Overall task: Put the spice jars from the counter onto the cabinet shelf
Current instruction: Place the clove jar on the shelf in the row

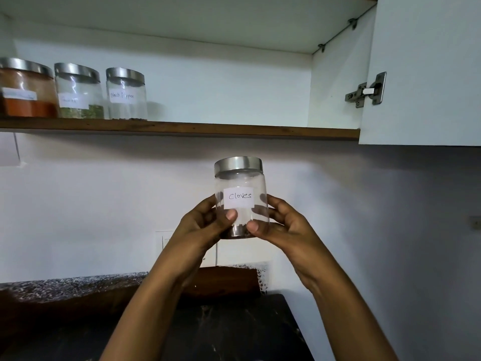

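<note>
A clear jar [240, 183] with a steel lid and a white label reading "Cloves" is held upright in front of the wall, below the cabinet shelf [234, 130]. My left hand [205, 225] grips its lower left side and my right hand [281, 225] its lower right side, thumbs on the front. A thin layer of dark cloves lies at its bottom. On the shelf's left end stand three steel-lidded jars: one with red powder [26, 89], one with green herbs [78, 92], and one labelled black pepper [126, 95].
The shelf to the right of the three jars is bare. The white cabinet door [426, 74] hangs open at the right on a metal hinge [367, 91]. A dark counter [234, 329] lies below, with a speckled ledge [65, 285] at the left.
</note>
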`<state>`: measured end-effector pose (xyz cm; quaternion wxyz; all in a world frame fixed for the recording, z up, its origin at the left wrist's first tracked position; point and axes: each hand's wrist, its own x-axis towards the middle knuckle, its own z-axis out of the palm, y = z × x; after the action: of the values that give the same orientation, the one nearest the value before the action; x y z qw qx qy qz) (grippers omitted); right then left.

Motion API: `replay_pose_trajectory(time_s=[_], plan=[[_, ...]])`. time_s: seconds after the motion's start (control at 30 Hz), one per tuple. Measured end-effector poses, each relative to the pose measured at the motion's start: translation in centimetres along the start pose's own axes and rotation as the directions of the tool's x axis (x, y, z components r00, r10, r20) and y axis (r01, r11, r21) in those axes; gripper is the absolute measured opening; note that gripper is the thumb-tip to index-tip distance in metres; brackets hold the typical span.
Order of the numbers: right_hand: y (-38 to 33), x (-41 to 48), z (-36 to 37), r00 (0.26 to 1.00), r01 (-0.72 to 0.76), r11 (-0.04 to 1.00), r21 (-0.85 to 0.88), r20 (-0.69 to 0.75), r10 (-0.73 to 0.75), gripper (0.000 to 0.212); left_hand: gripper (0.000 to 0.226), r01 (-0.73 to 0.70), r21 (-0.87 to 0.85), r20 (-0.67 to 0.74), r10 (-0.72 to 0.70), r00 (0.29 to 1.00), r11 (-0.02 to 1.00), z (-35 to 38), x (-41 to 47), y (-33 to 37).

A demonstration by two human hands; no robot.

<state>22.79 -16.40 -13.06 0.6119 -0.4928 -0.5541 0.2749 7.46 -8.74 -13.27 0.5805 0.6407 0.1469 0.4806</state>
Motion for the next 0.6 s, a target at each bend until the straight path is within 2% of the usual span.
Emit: replay_pose_trajectory(time_s=[0.1, 0.2, 0.37, 0.47, 0.6], plan=[[-1.0, 0.6, 0.3, 1.000, 0.030, 0.999, -0.030, 0.011, -0.029, 0.080, 0.054, -0.057, 0.108, 0.058, 0.051, 0.997, 0.993, -0.4, 0.2, 1.5], [-3.2, 1.8, 0.6, 0.996, 0.082, 0.992, -0.095, 0.032, -0.079, 0.083, 0.062, -0.116, 0.167, 0.051, 0.109, 0.993, 0.979, -0.9, 0.9, 3.7], [-9.2, 5.1, 1.7, 0.969, 0.240, 0.966, -0.099, 0.088, -0.232, 0.070, 0.049, -0.275, 0.291, 0.054, 0.271, 0.961, 0.916, -1.8, 3.0, 9.7], [-12.2, 8.6, 2.5, 0.958, 0.281, 0.955, -0.101, 0.090, -0.272, 0.079, 0.046, -0.307, 0.326, 0.008, 0.322, 0.947, 0.894, -2.6, 5.2, 13.1], [-14.6, 13.8, 4.1, 0.958, 0.282, 0.940, -0.194, 0.106, -0.266, 0.081, 0.033, -0.296, 0.440, -0.035, 0.346, 0.938, 0.848, -4.5, 8.7, 16.1]])
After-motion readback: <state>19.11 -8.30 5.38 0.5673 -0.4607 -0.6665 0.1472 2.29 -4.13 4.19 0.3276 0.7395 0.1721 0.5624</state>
